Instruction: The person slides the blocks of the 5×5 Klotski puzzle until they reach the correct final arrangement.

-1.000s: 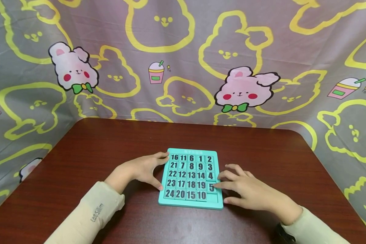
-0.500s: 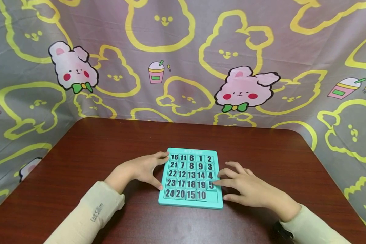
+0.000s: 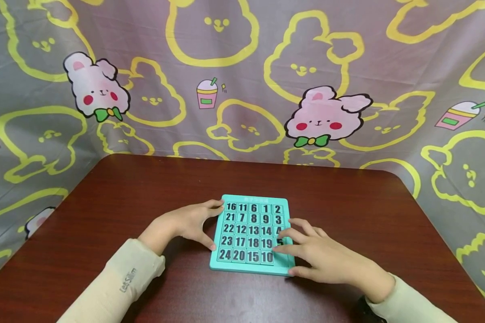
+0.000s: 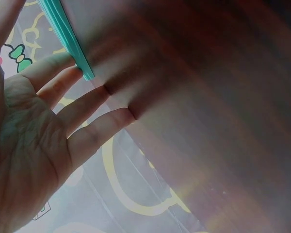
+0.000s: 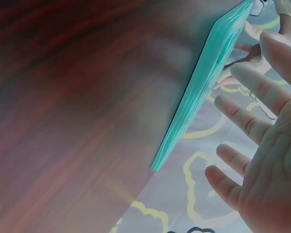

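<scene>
A turquoise number slide puzzle (image 3: 242, 268) lies flat on the table, its tiles facing up in rows. My left hand (image 3: 190, 223) steadies its left side, thumb near the lower corner and forefinger near the upper one. In the left wrist view, extended fingers (image 4: 92, 136) spread beside the puzzle's edge (image 4: 70, 41). My right hand (image 3: 327, 256) reaches over the right side with loosely spread fingers. Its fingertips are around the 5 tile (image 3: 280, 242), partly covering it and the 4 tile; contact cannot be made out. A tile-free slot (image 3: 280, 261) shows at the lower right, beside the 10 tile (image 3: 267, 257).
The dark reddish-brown wooden table (image 3: 165, 179) extends around the puzzle. Behind it and along the sides hangs a grey curtain (image 3: 242, 80) printed with yellow outlines and pink rabbits.
The 5 tile slid up slightly, away from me, between the two earlier frames. Since then my right hand has shifted left, farther over the puzzle. The left hand has stayed in place.
</scene>
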The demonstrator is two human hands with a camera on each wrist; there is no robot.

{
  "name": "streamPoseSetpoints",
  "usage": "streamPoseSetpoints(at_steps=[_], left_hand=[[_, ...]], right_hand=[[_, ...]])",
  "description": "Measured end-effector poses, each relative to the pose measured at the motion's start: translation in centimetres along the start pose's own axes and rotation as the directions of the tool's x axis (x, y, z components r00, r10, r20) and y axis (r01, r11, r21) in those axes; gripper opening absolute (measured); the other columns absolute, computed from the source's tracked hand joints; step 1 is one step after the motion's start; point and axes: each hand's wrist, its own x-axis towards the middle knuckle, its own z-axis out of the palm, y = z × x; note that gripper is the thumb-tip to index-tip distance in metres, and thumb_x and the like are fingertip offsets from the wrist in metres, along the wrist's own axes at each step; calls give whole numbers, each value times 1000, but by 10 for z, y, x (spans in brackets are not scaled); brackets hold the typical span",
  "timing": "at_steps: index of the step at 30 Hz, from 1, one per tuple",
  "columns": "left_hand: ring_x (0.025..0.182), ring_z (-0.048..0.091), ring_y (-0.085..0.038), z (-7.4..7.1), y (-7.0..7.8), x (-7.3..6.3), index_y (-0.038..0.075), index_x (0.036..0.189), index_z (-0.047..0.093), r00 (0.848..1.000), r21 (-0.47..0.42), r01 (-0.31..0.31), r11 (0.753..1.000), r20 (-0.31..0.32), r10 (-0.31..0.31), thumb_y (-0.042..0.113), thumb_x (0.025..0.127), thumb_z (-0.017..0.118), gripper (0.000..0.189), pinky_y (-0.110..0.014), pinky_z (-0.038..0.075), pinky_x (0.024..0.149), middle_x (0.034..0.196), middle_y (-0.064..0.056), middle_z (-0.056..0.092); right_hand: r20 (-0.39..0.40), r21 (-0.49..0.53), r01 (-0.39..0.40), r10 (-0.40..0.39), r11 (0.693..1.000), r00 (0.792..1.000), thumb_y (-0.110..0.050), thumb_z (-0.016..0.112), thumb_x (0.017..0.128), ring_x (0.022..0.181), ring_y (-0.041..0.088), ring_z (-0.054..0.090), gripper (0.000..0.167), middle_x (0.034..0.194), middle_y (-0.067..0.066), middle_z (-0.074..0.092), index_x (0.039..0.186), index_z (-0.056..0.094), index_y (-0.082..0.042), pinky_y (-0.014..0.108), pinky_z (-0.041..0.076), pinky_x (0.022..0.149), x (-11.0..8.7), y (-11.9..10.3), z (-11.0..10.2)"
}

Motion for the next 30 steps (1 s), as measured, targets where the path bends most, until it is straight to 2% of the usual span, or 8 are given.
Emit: streamPoseSetpoints(at_steps=[14, 21, 23, 30], left_hand=[[151, 26, -25, -1, 1, -1, 12, 156, 31, 1000, 10, 2, 1000, 3, -2, 46, 70, 88, 109, -45, 35, 117, 168, 1, 16], [151, 25, -28, -3, 0, -1, 8, 156, 30, 1000, 8, -8, 1000, 7, 8, 46, 72, 88, 109, -48, 35, 116, 168, -3, 16], [152, 25, -27, -3, 0, -1, 10, 156, 30, 1000, 10, -1, 1000, 7, 1, 46, 71, 88, 109, -47, 35, 116, 168, -1, 16], [151, 26, -28, -2, -1, 0, 6, 155, 31, 1000, 1, -25, 1000, 5, 25, 45, 71, 88, 109, -47, 35, 116, 168, -4, 17]], right_hand=[[26, 25, 25, -25, 999, 999, -44, 67, 92, 141, 39, 30, 40, 146, -3, 49, 131, 65, -35, 65, 45, 91, 10, -2, 4], [27, 48, 0, -2, 999, 1000, -45, 66, 93, 142, 40, 29, 38, 144, -4, 50, 130, 65, -37, 65, 44, 91, 6, -1, 4], [29, 51, -6, 5, 999, 1000, -45, 66, 93, 142, 40, 29, 37, 145, -4, 50, 130, 65, -38, 65, 44, 91, 4, -1, 4], [26, 53, -13, 12, 998, 1000, -44, 66, 93, 140, 40, 30, 37, 145, -4, 50, 130, 64, -39, 65, 44, 90, -2, 1, 5]])
